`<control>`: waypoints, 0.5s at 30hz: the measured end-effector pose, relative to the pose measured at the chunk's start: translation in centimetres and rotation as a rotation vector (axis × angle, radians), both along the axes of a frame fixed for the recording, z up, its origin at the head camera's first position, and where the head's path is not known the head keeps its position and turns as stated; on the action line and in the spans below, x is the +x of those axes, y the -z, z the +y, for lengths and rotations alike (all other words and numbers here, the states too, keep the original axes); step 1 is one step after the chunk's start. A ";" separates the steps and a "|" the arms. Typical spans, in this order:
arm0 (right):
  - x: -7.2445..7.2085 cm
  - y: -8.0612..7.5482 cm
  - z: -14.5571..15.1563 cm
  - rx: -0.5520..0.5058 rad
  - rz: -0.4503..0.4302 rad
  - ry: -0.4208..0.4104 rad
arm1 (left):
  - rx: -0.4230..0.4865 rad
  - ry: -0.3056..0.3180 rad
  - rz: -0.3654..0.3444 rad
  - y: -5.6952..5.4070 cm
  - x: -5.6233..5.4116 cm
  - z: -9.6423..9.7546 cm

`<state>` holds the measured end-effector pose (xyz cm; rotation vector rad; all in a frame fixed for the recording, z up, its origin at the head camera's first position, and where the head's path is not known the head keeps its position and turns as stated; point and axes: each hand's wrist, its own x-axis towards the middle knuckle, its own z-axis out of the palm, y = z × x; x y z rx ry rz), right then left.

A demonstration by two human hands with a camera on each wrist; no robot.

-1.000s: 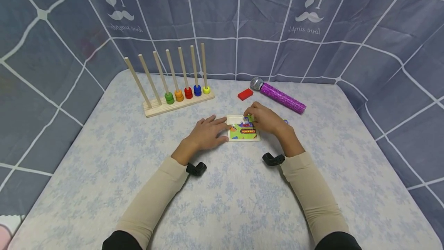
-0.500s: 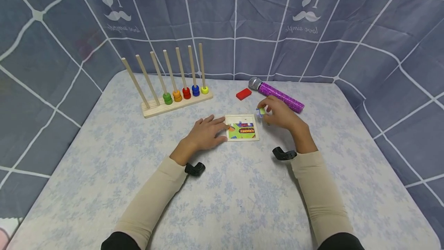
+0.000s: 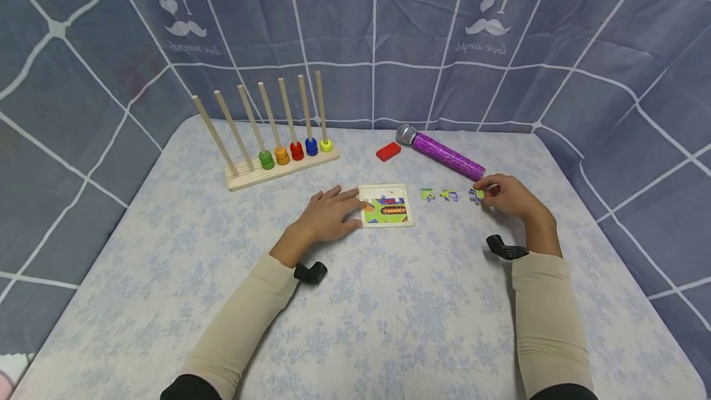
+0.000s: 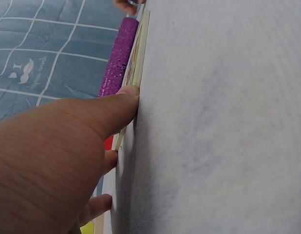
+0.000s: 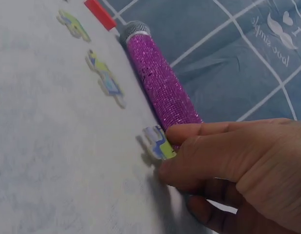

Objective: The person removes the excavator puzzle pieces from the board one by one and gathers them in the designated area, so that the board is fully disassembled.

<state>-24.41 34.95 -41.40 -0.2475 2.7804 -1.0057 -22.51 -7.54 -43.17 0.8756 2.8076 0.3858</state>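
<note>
And the right hand (image 3: pixel 513 198) had a puzzle piece (image 5: pixel 158 141) pinched, out at the right!
Near the handle end of the purple microphone (image 3: pixel 447 154), there it was; a second piece (image 3: pixel 426 194) and a third piece (image 3: pixel 450 195) lay between it and the puzzle frame (image 3: pixel 387 225), whose left edge the left hand (image 3: pixel 328 215) touched, fingers spread.

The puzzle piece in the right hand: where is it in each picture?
Head: the puzzle piece is right of centre, pinched by the right hand.
Left wrist: not visible.
Right wrist: just below centre, in that hand's grip.
Shared landmark: the purple microphone, in all three views; the left wrist view shows only its handle.
</note>
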 end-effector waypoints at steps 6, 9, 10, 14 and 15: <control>0.1 0.6 0.5 0.001 0.004 -0.039 | 0.011 0.007 0.006 0.1 0.1 -0.2; 0.2 0.5 0.4 0.011 0.016 -0.050 | 0.022 0.011 0.006 0.1 0.1 -0.2; 0.2 0.5 0.4 0.012 0.016 -0.050 | 0.021 0.009 0.005 0.2 0.1 -0.2; 0.3 0.3 0.3 0.004 0.022 -0.043 | 0.024 0.006 0.003 0.3 0.0 -0.2; 0.4 0.3 0.3 0.001 0.024 -0.040 | 0.026 0.006 0.005 0.3 0.0 -0.3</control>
